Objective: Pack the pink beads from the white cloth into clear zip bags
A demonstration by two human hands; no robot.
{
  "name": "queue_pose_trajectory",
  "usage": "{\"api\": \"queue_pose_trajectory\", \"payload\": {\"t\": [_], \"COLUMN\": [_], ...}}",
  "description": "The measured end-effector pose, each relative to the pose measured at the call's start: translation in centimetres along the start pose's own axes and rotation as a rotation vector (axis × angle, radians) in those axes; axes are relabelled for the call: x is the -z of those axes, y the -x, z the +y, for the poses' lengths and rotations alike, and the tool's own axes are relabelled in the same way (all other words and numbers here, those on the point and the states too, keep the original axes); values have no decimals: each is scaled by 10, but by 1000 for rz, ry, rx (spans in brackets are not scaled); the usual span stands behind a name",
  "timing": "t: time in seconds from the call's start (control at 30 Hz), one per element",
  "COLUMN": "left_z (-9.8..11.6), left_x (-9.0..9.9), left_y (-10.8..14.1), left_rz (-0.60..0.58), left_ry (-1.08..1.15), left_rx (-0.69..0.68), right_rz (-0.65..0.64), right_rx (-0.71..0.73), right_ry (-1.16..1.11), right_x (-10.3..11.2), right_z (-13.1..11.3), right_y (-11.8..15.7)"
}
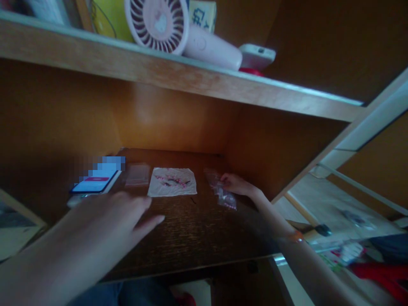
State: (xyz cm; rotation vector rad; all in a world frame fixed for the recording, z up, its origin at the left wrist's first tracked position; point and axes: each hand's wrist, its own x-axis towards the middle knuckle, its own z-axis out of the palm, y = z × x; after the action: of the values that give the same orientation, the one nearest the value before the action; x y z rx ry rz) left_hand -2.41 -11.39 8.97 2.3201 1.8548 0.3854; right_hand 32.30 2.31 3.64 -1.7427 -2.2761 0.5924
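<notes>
Currently, right hand: ours reaches to the far right of the desk, its fingertips at the small clear bags; we cannot tell whether they pinch the plastic or merely rest against it.
Clear bags: we see them lying on the desktop, right of the white sheet, one with small pinkish bits showing inside (too blurred for us to name).
Left hand: ours hangs in the near left, blurred, the thumb spread away from the fingers and nothing between them.
White sheet: we find it lying flat but creased between our two hands, farther back than the left one.
Pink and dark pieces: they lie scattered across the sheet's middle.
Dark strand: we spot a short one on the wood just beside the sheet's near edge.
Clear packet: it lies left of the sheet.
Phone: we see it beyond our left hand, its screen lit.
Shelf: its front edge crosses above, bearing a pink handheld fan and a pale device.
</notes>
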Motion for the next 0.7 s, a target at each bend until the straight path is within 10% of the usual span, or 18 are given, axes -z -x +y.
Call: {"api": "queue_pose_trajectory", "payload": {"t": [0.3,0.53,0.7], "left_z": [28,24,10], "left_x": [-63,-87,-96], "left_y": [-87,-104,-108], "left_rz": [-80,-217,-70], "left_ry": [536,1016,1024], "left_rx": [-363,-291,-223], "right_rz": [-491,-776,-926], "right_rx": [124,108,123], "right_ry": [-488,-826,-711], "right_x": [27,-3,-23], "right_z": [-41,-80,-89], "right_y": [3,-13,-35]}}
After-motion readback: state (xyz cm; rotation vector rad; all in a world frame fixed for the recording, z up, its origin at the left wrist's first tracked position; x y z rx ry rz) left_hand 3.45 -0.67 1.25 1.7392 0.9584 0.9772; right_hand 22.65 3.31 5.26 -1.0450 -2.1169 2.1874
